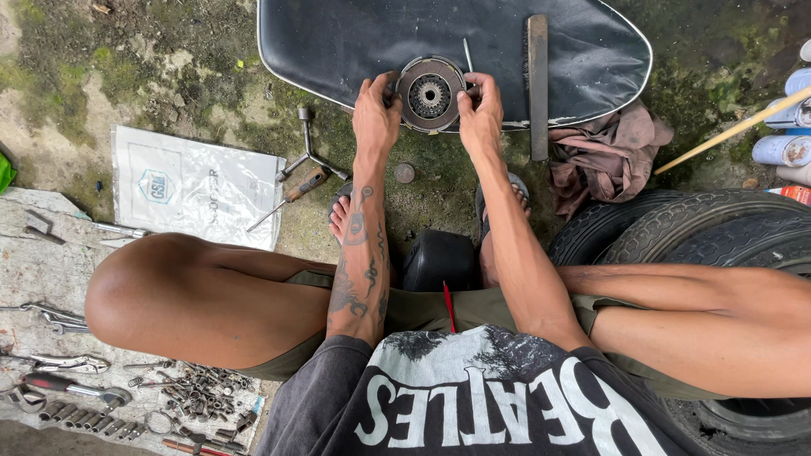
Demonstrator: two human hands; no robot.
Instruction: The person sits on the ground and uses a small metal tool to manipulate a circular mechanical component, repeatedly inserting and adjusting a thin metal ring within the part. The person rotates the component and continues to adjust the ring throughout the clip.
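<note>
My left hand (376,114) and right hand (480,110) grip opposite edges of the round clutch assembly (430,95), fingers curled on its rim; it sits on the black seat (355,42). Left of the seat: flat white plastic bag (194,186), blue hexagon label. Right of it: white spray cans (786,127).

Round metal clutch assembly (430,94) flat on seat

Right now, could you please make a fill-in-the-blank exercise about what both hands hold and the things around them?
1. Both hands, the left hand and the right hand, grip one round metal ____.
2. This part rests on a black ____ that lies on the ground.
3. The long flat file lies to the ____ of the right hand.
4. The screwdriver beside the plastic bag has a ____ handle.

Missing words: disc; seat; right; brown
</note>
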